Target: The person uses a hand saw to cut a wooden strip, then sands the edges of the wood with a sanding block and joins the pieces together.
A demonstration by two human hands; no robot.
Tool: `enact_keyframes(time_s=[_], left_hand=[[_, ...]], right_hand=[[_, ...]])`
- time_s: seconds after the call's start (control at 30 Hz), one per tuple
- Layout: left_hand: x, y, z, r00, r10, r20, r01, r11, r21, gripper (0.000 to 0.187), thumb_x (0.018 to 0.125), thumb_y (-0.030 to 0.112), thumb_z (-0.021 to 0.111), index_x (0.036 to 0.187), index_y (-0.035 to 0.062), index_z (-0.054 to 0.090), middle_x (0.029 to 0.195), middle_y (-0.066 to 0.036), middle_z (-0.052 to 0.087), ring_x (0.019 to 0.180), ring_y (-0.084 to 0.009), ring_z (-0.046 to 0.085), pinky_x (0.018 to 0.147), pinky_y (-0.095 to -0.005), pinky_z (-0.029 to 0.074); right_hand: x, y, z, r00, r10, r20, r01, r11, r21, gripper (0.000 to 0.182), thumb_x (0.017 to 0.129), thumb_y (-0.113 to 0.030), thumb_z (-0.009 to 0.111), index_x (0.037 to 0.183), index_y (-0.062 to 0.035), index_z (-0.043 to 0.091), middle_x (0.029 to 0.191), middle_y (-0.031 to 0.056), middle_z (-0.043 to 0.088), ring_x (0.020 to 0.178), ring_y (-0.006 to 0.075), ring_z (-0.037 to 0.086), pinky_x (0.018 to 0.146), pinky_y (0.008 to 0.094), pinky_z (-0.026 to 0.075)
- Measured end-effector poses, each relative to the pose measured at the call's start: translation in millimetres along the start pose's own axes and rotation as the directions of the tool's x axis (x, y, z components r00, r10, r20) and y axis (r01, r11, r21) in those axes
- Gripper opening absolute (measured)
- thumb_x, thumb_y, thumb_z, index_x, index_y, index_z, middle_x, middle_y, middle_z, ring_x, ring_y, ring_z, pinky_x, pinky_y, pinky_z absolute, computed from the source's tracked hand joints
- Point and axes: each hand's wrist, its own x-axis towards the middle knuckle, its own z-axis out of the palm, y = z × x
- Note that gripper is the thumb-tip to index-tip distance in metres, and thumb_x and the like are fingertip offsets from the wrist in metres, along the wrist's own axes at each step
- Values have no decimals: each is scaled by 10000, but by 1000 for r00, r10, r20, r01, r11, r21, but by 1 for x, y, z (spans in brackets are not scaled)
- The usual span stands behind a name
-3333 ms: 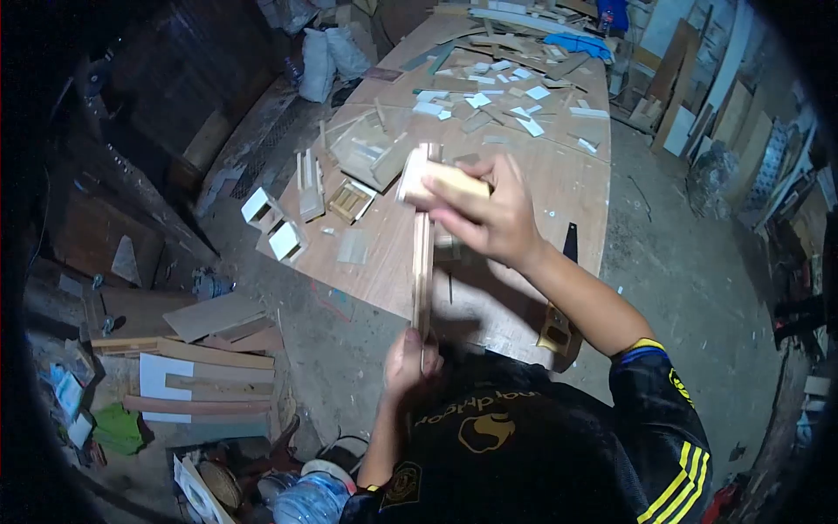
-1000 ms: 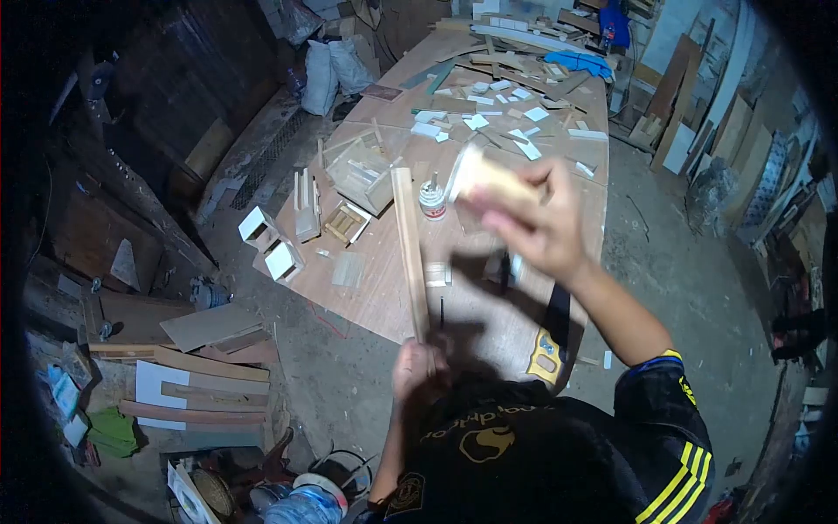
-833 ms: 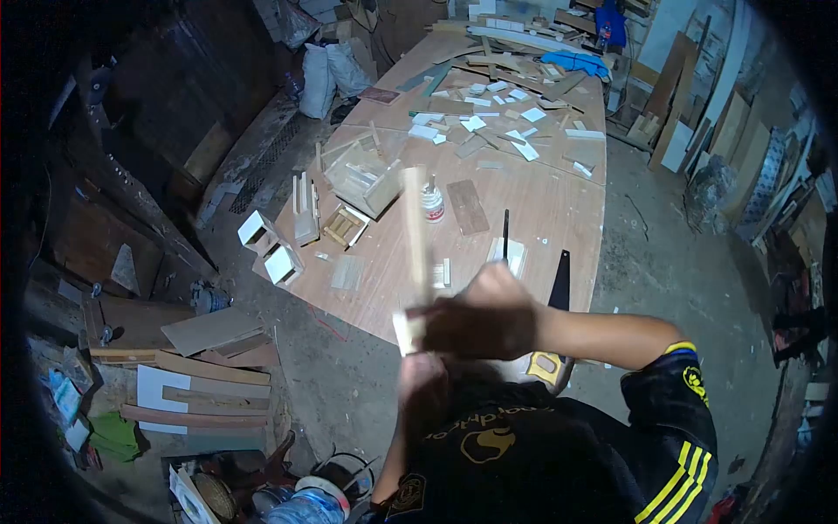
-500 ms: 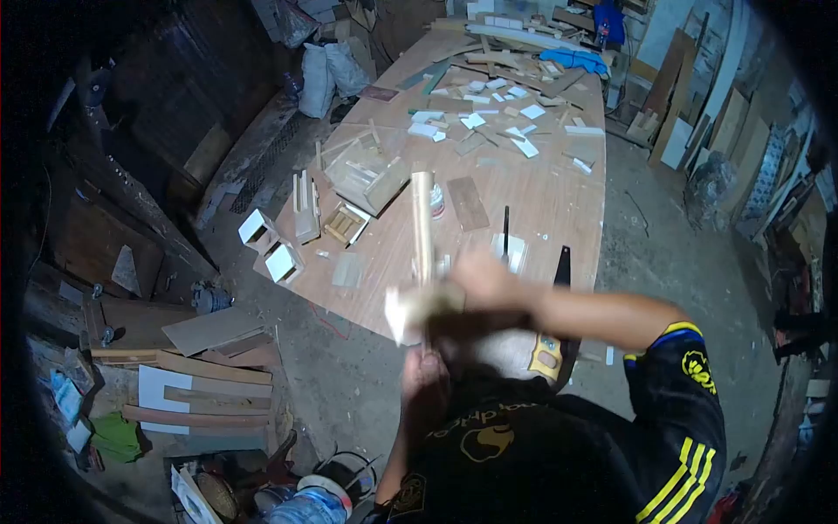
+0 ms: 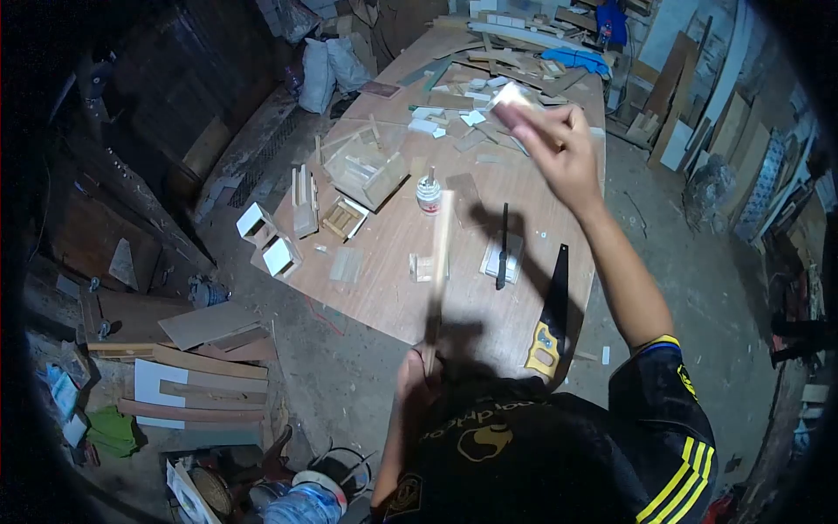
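Observation:
My left hand [image 5: 414,375] grips the lower end of a long wooden strip [image 5: 443,244] close to my chest, and the strip points up over the table's near part. My right hand [image 5: 563,162] is raised over the table's right side, its fingers closed round a small pale block [image 5: 513,98], blurred by motion. A handsaw [image 5: 548,336] with a yellow handle lies at the right edge. Left of it, a black-handled tool [image 5: 502,262] rests on a pale plate. Beyond the strip stands a glass jar [image 5: 429,196]. A small wooden piece [image 5: 422,267] lies beside the strip.
Wooden box assemblies [image 5: 371,179] and two white-faced blocks [image 5: 278,257] sit on the left of the table [image 5: 384,297]. Scattered offcuts [image 5: 471,118] and a blue cloth [image 5: 574,59] lie farther back. Boards [image 5: 205,389] and a stool [image 5: 323,489] are on the floor at left.
My right hand has moved up and away from the strip, over the table, with the pale block. The strip has shifted slightly right, and the jar now shows fully.

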Motion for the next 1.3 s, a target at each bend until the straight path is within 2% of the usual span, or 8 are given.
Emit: enact_keyframes(time_s=[0.1, 0.27, 0.7, 0.9, 0.97, 1.03, 1.23, 1.3], left_hand=[[17, -21, -3, 961, 238, -143, -150, 879, 453, 435, 1016, 402, 339, 1000, 44, 584, 802, -34, 549, 623, -89, 484, 516, -275, 415], [13, -11, 10, 981, 187, -44, -186, 982, 29, 377, 1017, 365, 367, 1017, 38, 554, 785, -36, 539, 611, -92, 481, 522, -260, 420], [-11, 21, 38, 965, 74, -252, 9, 950, 311, 248, 1018, 237, 365, 998, 35, 506, 740, -45, 516, 642, -126, 515, 555, -287, 437], [-12, -11, 8, 910, 415, -9, -280, 630, 724, 161, 968, 121, 415, 937, 4, 522, 891, -160, 533, 755, -310, 561, 657, -394, 486], [-10, -33, 1, 852, 517, 81, -354, 455, 817, 103, 923, 96, 464, 937, 17, 529, 859, -162, 548, 724, -319, 559, 630, -413, 485], [-4, -54, -22, 867, 496, 42, -304, 461, 833, 104, 922, 101, 468, 940, 20, 530, 846, -160, 546, 714, -316, 557, 620, -409, 483], [-4, -61, -71, 903, 405, -144, -66, 461, 885, 113, 918, 128, 491, 957, 33, 538, 785, -150, 539, 663, -301, 552, 566, -387, 471], [-12, -1, -40, 926, -167, -339, 108, 977, -186, 352, 1005, 430, 434, 1107, 99, 496, 674, -14, 495, 519, -148, 512, 456, -288, 422]], right_hand=[[-30, -58, 1, 956, -191, 220, 164, 977, 137, 351, 752, -331, 787, 1099, -320, 738, 841, 50, 585, 778, 217, 526, 646, 333, 406], [-88, -115, -8, 604, -158, 781, 85, 987, 134, 430, 742, -455, 765, 1127, -268, 728, 621, 55, 591, 511, 227, 572, 579, 407, 441], [-70, -89, 19, 752, -377, 540, 332, 925, 182, 226, 814, -314, 727, 1005, -194, 738, 680, 161, 572, 694, 304, 623, 631, 471, 475], [-75, -80, 20, 854, -149, 499, 77, 984, 162, 446, 684, -387, 798, 826, 5, 638, 804, 184, 579, 763, 336, 566, 701, 432, 435], [-23, 15, 29, 966, 106, 234, -3, 916, -402, 460, 756, -432, 786, 714, -2, 629, 668, 169, 612, 614, 339, 605, 598, 424, 484], [-33, 109, 17, 960, 240, 146, -184, 929, -321, 460, 815, -490, 710, 904, -38, 721, 743, 189, 667, 639, 344, 647, 601, 435, 505], [-216, 73, 35, 539, 616, 575, -316, 780, -540, 553, 849, -519, 617, 1324, -237, 588, 1009, 261, 578, 906, 403, 599, 801, 471, 484], [-293, 38, 37, 461, 526, 714, -162, 841, -516, 514, 833, -482, 635, 1268, -209, 633, 1004, 193, 585, 968, 362, 549, 826, 454, 458]])
